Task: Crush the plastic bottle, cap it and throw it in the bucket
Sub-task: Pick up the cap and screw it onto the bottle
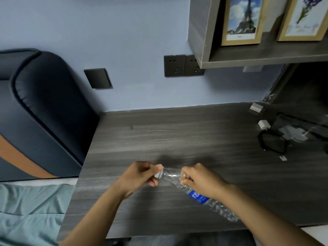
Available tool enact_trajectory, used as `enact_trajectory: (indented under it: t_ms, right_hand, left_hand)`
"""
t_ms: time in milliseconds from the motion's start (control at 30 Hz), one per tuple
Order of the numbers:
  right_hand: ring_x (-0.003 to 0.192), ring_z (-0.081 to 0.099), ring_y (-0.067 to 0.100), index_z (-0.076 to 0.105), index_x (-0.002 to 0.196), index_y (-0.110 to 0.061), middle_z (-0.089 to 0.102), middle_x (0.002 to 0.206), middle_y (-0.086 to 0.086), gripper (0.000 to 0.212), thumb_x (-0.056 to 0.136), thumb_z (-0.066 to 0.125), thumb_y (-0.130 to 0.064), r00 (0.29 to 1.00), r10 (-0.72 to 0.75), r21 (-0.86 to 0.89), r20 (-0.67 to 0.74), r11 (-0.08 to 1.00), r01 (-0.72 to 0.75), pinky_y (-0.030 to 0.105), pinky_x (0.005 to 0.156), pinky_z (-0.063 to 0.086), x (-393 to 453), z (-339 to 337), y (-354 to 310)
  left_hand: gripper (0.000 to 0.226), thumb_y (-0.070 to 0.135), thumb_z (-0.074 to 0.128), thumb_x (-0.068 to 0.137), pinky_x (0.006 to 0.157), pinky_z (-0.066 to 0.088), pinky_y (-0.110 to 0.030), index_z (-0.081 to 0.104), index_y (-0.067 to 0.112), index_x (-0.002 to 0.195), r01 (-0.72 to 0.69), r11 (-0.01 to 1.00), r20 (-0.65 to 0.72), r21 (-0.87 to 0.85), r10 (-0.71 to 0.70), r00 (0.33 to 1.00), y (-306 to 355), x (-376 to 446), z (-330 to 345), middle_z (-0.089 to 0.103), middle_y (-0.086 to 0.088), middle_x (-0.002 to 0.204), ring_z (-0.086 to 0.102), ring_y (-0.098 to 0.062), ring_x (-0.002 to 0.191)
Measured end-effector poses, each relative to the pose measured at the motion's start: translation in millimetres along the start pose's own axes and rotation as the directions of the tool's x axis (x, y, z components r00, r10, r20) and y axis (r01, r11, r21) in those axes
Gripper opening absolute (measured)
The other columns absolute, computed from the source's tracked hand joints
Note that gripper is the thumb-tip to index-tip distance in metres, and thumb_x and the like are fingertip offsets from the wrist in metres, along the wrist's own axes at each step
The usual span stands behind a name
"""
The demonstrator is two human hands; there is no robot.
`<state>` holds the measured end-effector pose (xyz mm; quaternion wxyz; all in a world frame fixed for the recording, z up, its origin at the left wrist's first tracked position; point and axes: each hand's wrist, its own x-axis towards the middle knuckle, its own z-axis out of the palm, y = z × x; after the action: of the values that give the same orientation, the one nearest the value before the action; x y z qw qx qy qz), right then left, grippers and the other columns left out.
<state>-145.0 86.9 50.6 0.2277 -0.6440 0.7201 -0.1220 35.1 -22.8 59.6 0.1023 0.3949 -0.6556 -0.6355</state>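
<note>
- While the grey wood-grain bench takes up most of the view, no bucket shows anywhere, so the throw will call for a turn away; a blind toss could miss.
- Beside the bench on the left stand a dark padded headboard and pale green bedding; anything dropped that way could roll out of easy reach.
- Above the bench, the crushed plastic bottle is held aslant, neck up-left, its blue label below the right wrist and its crumpled base toward the near edge.
- Right hand: grip clamped round the bottle's upper body. If it slackens before the seal is made, I judge the walls may spring back.
- Left hand: fingertips pinched together on the white cap at the neck. Whether the thread has caught cannot be told; a cap set askew could cross-thread or pop off.
- At the far right lie a black cable and white charger, well apart.
</note>
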Motion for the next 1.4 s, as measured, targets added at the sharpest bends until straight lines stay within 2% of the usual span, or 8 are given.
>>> enact_trajectory:
  t_ms: [100,333,500,600,733,833,1067,1400]
  right_hand:
    - [0.059,0.051,0.004,0.063,0.087,-0.011,0.074,0.087,0.006,0.014,0.086,0.06,-0.024,1.0,0.007,0.016,0.001,1.0,-0.007,0.008,0.044,0.028,-1.1,1.3,-0.2]
    - [0.08,0.069,0.014,0.067,0.086,-0.011,0.076,0.09,0.005,0.013,0.082,0.065,-0.024,0.999,0.017,0.068,0.04,0.997,-0.02,0.026,0.07,0.051,0.2,0.0,3.1]
    - [0.071,0.061,0.001,0.067,0.088,-0.012,0.076,0.09,0.004,0.01,0.082,0.066,-0.021,0.997,-0.008,0.118,0.077,0.993,-0.002,-0.001,0.056,0.036,-0.7,1.5,3.4]
    - [0.079,0.068,0.01,0.067,0.089,-0.012,0.076,0.092,0.005,0.012,0.083,0.066,-0.022,0.998,-0.009,0.102,0.063,0.995,0.002,0.014,0.063,0.044,-2.4,1.7,1.4]
    - [0.086,0.068,0.021,0.064,0.093,-0.011,0.075,0.095,0.007,0.016,0.087,0.06,-0.025,0.999,0.002,0.011,0.034,1.0,-0.003,0.028,0.071,0.051,-5.6,1.1,-3.0]
    - [0.092,0.064,0.036,0.057,0.095,-0.01,0.071,0.098,0.017,0.019,0.09,0.051,-0.028,1.0,-0.017,-0.214,0.015,0.977,0.02,0.038,0.071,0.051,-8.6,-0.7,-8.8]
    - [0.094,0.063,0.041,0.052,0.098,-0.008,0.068,0.1,0.021,0.01,0.09,0.047,-0.01,0.998,-0.034,-0.376,0.044,0.925,0.048,0.039,0.066,0.047,-11.0,6.1,-18.4]
    - [0.091,0.063,0.041,0.054,0.094,-0.008,0.069,0.096,0.022,0.014,0.09,0.05,-0.021,0.999,-0.043,-0.303,0.015,0.952,0.046,0.038,0.066,0.048,-9.9,6.2,-14.8]
  left_hand:
    - [0.02,0.012,0.059,0.086,0.066,0.05,-0.021,0.066,-0.006,0.082,-0.093,0.993,0.038,0.073,0.09,0.995,1.2,-3.4,-0.7,0.061,-0.012,0.07,0.057,-0.019,0.069]
    - [0.024,0.004,0.063,0.082,0.086,0.048,-0.018,0.065,0.0,0.105,-0.247,0.95,0.054,0.193,0.241,0.969,1.1,-8.7,-1.6,0.069,-0.02,0.104,0.065,-0.018,0.097]
    - [0.03,0.003,0.063,0.081,0.094,0.049,-0.03,0.062,0.003,0.112,-0.294,0.922,0.057,0.253,0.29,0.955,-2.5,-13.7,-3.9,0.067,-0.019,0.107,0.064,-0.023,0.102]
    - [0.02,0.003,0.063,0.081,0.088,0.052,-0.026,0.067,0.002,0.101,-0.283,0.942,0.108,0.181,0.267,0.958,-1.6,-15.1,-6.0,0.07,-0.015,0.099,0.067,-0.02,0.095]
    - [0.015,0.004,0.063,0.081,0.077,0.052,-0.018,0.067,-0.007,0.09,-0.203,0.974,0.093,0.098,0.194,0.977,-1.6,-11.9,-6.0,0.07,-0.02,0.083,0.066,-0.017,0.081]
    - [0.015,0.008,0.061,0.083,0.064,0.057,-0.015,0.07,-0.004,0.081,0.008,0.999,-0.004,-0.046,-0.008,1.0,-5.0,-9.3,-2.3,0.07,-0.012,0.069,0.068,-0.014,0.063]
    - [0.027,0.018,0.064,0.083,0.046,0.055,-0.018,0.064,-0.009,0.085,0.31,0.893,-0.019,-0.325,-0.334,0.942,-4.5,-12.0,4.5,0.065,-0.014,0.064,0.063,-0.015,0.05]
    - [0.037,0.024,0.064,0.082,0.043,0.053,-0.015,0.066,-0.012,0.074,0.272,0.934,-0.062,-0.234,-0.293,0.954,0.3,-11.2,3.2,0.065,-0.017,0.059,0.063,-0.014,0.046]
